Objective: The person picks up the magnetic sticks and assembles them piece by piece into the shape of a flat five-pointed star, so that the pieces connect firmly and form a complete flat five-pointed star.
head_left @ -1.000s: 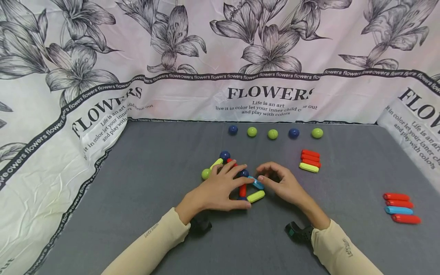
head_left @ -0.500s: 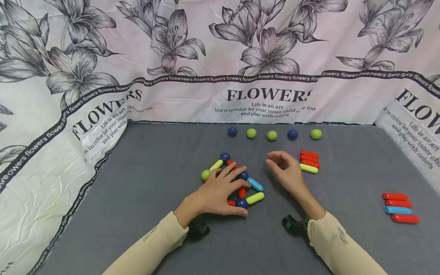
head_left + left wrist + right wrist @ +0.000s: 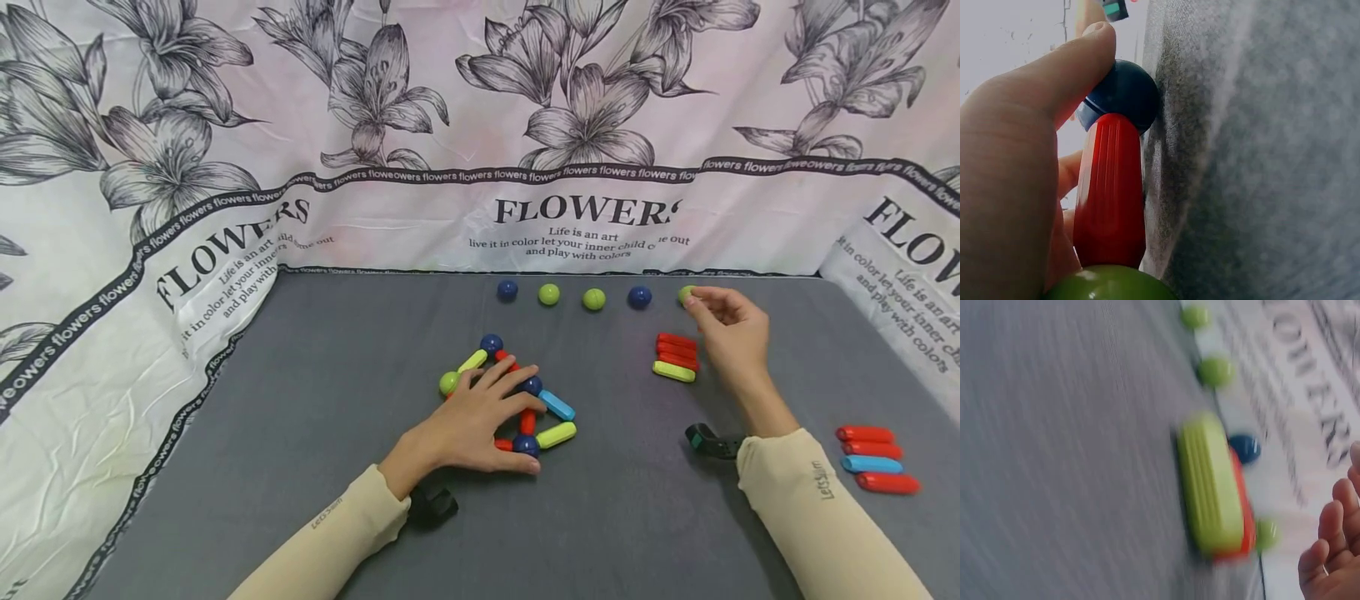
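Note:
My left hand (image 3: 472,421) lies spread over a flat frame of coloured rods and balls, hiding its middle. Out from under it show a blue ball (image 3: 491,344), a green ball (image 3: 449,383), a light blue rod (image 3: 557,404) and a yellow-green rod (image 3: 557,435). In the left wrist view the thumb rests against another blue ball (image 3: 1129,94), joined to a red rod (image 3: 1110,194). My right hand (image 3: 731,342), fingers loosely bent and holding nothing, is at the back right. Its fingertips overlap the end green ball (image 3: 685,294) in the head view.
Blue and green balls stand in a row along the back, one green ball (image 3: 593,299) mid-row. A bundle of red rods (image 3: 677,350) with a yellow-green rod (image 3: 674,372) lies left of my right hand. More red rods and a light blue rod (image 3: 872,464) lie far right.
My right hand has left the light blue rod beside the frame and moved right and back to the end green ball. The left hand stays over the frame.

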`<control>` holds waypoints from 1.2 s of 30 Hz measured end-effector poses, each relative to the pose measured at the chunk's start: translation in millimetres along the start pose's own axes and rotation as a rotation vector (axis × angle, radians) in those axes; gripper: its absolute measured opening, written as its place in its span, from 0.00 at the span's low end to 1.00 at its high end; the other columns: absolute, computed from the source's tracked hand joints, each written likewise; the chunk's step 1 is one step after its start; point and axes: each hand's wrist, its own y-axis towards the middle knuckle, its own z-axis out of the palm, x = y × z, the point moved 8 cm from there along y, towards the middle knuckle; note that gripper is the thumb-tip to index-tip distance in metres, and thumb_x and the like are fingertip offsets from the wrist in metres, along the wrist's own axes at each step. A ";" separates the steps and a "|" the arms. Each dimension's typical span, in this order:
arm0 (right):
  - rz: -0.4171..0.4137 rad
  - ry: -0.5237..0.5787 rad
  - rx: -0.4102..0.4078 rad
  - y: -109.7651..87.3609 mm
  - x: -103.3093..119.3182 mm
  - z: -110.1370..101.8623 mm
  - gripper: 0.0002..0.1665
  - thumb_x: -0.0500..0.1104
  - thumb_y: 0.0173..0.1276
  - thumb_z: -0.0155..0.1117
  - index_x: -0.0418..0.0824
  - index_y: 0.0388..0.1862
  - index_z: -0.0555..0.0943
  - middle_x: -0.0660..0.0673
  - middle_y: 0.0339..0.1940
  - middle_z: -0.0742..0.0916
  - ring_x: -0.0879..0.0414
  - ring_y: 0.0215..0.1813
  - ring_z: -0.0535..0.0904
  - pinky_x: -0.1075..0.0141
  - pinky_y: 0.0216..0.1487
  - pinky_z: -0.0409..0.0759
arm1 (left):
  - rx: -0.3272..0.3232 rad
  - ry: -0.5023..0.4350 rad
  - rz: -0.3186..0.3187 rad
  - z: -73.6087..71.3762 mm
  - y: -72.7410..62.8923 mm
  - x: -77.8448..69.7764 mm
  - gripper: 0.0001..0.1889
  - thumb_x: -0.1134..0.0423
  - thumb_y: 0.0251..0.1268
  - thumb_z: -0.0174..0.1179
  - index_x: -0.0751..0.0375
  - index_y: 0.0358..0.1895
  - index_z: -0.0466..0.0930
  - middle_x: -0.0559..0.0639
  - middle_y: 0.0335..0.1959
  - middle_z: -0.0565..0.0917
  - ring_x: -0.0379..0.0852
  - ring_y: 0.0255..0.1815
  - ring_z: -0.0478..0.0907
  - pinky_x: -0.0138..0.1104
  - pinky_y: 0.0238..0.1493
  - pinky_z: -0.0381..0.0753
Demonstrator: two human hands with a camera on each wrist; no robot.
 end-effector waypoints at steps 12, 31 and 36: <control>0.132 -0.349 0.138 35.9 -58.3 -23.5 0.31 0.55 0.73 0.64 0.35 0.63 0.78 0.74 0.32 0.76 0.73 0.36 0.71 0.77 0.31 0.70 | -0.003 0.020 0.007 -2.6 0.3 0.2 0.35 0.26 0.57 0.62 0.33 0.67 0.73 0.44 0.84 0.54 0.53 0.86 0.43 0.61 0.75 0.54; -0.161 -0.620 0.527 53.1 -59.7 14.1 0.37 0.47 0.79 0.55 0.34 0.80 0.58 0.18 0.66 0.67 0.29 0.54 0.67 0.38 0.55 0.51 | -0.011 0.018 0.014 -1.7 -0.4 0.1 0.35 0.26 0.58 0.61 0.32 0.67 0.73 0.44 0.84 0.54 0.54 0.86 0.43 0.62 0.74 0.54; -0.208 -0.595 0.469 54.7 -57.2 14.6 0.28 0.42 0.79 0.55 0.31 0.72 0.69 0.22 0.59 0.77 0.29 0.54 0.72 0.36 0.60 0.57 | -0.014 0.024 0.015 -2.3 -0.6 1.3 0.35 0.26 0.58 0.61 0.32 0.67 0.73 0.44 0.84 0.54 0.54 0.86 0.42 0.62 0.74 0.54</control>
